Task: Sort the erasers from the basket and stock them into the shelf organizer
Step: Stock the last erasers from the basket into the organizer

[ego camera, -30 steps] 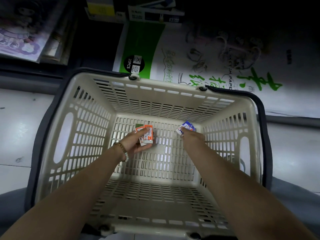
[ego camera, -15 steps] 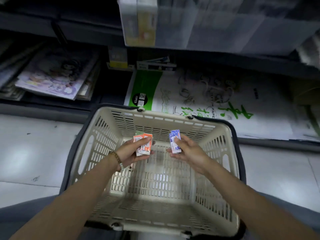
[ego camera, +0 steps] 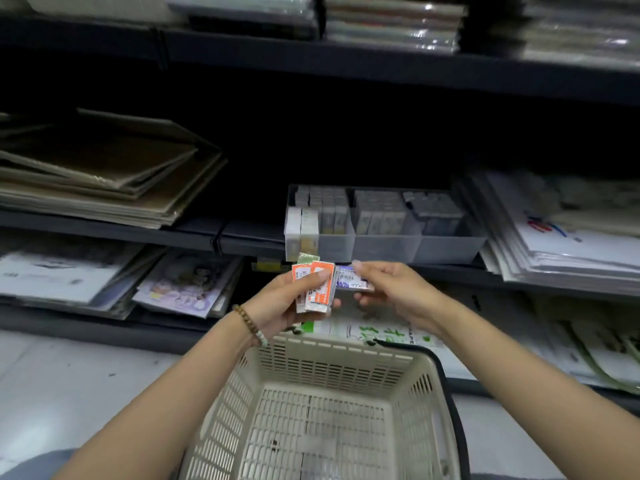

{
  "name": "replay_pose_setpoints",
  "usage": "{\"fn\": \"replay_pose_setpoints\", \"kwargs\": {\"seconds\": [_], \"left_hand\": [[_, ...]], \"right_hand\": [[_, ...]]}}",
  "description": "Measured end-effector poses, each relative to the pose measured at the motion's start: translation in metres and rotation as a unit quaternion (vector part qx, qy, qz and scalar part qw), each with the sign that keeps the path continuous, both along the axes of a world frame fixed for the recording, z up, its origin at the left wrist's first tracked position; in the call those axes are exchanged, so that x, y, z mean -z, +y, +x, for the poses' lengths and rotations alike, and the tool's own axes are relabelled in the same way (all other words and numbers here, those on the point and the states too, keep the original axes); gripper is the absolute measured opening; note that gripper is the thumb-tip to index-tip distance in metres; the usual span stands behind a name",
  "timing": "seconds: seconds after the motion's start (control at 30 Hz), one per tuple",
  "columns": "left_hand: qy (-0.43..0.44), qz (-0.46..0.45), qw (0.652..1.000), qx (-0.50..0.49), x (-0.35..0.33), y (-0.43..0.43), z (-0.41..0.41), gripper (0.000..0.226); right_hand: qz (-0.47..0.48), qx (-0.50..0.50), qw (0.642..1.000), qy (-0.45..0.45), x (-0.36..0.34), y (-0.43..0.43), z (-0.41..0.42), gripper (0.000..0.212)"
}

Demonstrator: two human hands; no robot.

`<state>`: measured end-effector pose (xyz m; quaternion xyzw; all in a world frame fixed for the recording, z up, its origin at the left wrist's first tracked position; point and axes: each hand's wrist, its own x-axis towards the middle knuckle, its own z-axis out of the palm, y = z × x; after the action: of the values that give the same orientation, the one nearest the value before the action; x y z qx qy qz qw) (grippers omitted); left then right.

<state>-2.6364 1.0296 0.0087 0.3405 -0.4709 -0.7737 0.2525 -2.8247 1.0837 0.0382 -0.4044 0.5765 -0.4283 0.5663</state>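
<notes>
Both hands have come up out of the basket. A second ago they were down at its slatted floor and half a second ago they were over its middle; now they are past its far rim, just below the front wall of the shelf organizer. The view has also tipped up from the floor to the shelves. The left hand, with a bead bracelet at the wrist, grips a fanned bunch of three erasers, its thumb pressed over the front and its fingers curled behind. Two are orange erasers side by side, and one is a green eraser peeking up at the back. The right hand pinches one blue eraser between thumb and fingertips. This eraser stood upright a moment ago and now lies nearly flat, its end right beside the orange pair, though I cannot tell whether they touch. That makes four erasers in hand, three left and one right. The organizer is a single clear tray with three compartments, sitting at the front edge of the middle shelf. Each compartment holds rows of small packs toward the back, too blurred to count. To the left on the same shelf lies a pile of brown card sheets; to the right, a stack of white pads.
</notes>
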Motion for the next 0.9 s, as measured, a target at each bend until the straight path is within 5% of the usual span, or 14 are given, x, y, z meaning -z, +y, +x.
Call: {"fn": "replay_pose_setpoints", "kwargs": {"seconds": [0.1, 0.2, 0.5, 0.7, 0.9], "left_hand": [[0.024, -0.002, 0.999, -0.021, -0.024, -0.011, 0.001, 0.057], [0.041, -0.01, 0.999, -0.023, -0.04, -0.02, 0.002, 0.051], [0.086, -0.02, 0.981, -0.172, -0.056, -0.068, 0.022, 0.035], [0.074, 0.037, 0.978, -0.193, -0.039, -0.085, 0.027, 0.047], [0.103, 0.061, 0.972, -0.204, -0.026, -0.089, 0.027, 0.053]], "right_hand": [[0.006, -0.003, 0.995, -0.096, -0.024, -0.011, -0.008, 0.022], [-0.002, -0.012, 0.996, -0.085, -0.041, -0.021, -0.012, 0.023], [-0.096, -0.004, 0.983, 0.157, -0.101, -0.086, -0.033, 0.032], [-0.068, -0.113, 0.823, 0.552, -0.073, -0.132, -0.005, 0.044], [-0.104, -0.045, 0.827, 0.55, -0.032, -0.139, 0.009, 0.039]]}}
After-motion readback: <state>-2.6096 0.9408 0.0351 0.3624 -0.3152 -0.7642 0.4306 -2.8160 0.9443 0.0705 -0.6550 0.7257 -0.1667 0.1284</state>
